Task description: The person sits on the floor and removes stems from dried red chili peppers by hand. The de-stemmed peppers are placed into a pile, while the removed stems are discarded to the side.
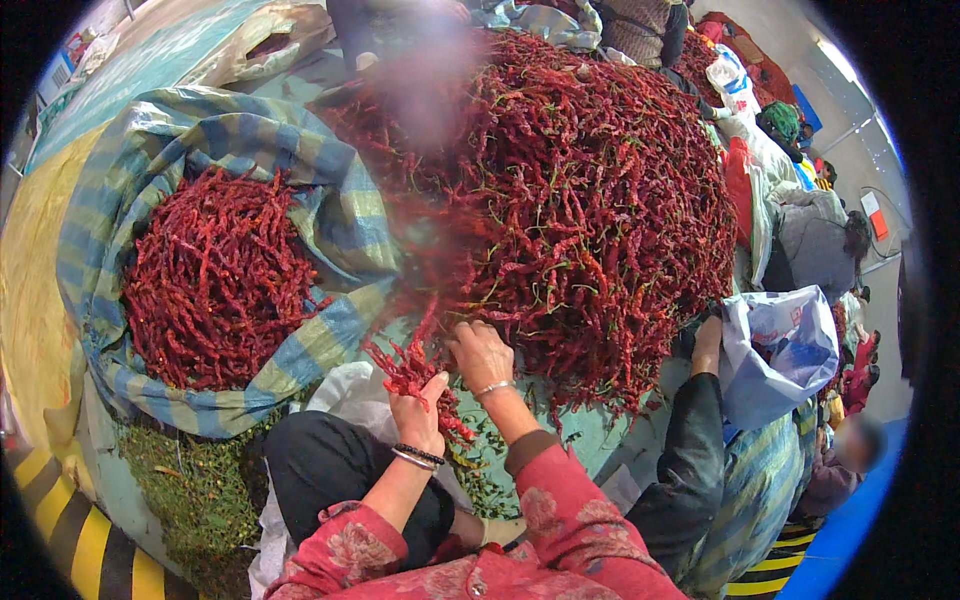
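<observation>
Workroom floor point(610, 440), covered in pale green sheeting, edged with black-and-yellow striping point(85, 530).

Left hand point(418, 415): one; grip closed round a bunch of red chillies point(410, 362), low before the body between sack and heap. Gathered all together, apparently to keep the ends within easy reach of the other hand.

Right hand point(482, 358): one; fingers curled, just beside the bunch — whether its grip encloses anything, cannot tell.

Wristwear: one black bead bracelet point(418, 454); two pale bangles, one per wrist.

Green scraps point(190, 500): one spread at lower left, stalk-like, kept apart from the red pods, presumably as waste.

Checked sack point(345, 200): one, blue and cream, filled with red chillies; mouth rolled wide, likely for easy dropping-in from the left side.

Heap point(600, 200): one, large, green stalks showing among the pods; set directly ahead, probably for ready reach. Pods beyond counting.

White bag point(775, 395): one, open, right of the heap.

Far side: several people, including one in grey point(815, 240) — full number unclear.
</observation>
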The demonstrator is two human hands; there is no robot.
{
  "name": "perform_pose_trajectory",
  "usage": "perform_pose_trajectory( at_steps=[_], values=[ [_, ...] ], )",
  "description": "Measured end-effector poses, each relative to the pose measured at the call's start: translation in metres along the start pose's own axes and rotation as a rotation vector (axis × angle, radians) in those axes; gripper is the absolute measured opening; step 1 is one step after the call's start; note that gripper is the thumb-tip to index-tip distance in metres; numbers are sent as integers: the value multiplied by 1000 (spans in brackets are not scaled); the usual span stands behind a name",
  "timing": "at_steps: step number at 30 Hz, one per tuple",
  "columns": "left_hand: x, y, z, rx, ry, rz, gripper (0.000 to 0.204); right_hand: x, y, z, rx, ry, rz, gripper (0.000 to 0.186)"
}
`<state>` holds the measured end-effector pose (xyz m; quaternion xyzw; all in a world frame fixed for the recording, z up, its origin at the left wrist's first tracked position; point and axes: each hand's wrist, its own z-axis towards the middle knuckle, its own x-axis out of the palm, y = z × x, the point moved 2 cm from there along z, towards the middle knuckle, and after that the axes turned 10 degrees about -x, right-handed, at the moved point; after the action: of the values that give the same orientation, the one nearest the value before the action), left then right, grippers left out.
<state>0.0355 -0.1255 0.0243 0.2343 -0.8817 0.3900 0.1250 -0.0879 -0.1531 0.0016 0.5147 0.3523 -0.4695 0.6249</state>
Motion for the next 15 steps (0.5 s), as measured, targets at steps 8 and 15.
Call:
perform_pose_trajectory(
  at_steps=[8, 15],
  values=[
    [8, 20, -12, -119, 349, 196, 32, -77, 5, -51, 313, -30, 646, 19],
    [7, 16, -25, -235, 627, 301, 29, -86, 9, -76, 136, 95, 220, 17]
  ],
)
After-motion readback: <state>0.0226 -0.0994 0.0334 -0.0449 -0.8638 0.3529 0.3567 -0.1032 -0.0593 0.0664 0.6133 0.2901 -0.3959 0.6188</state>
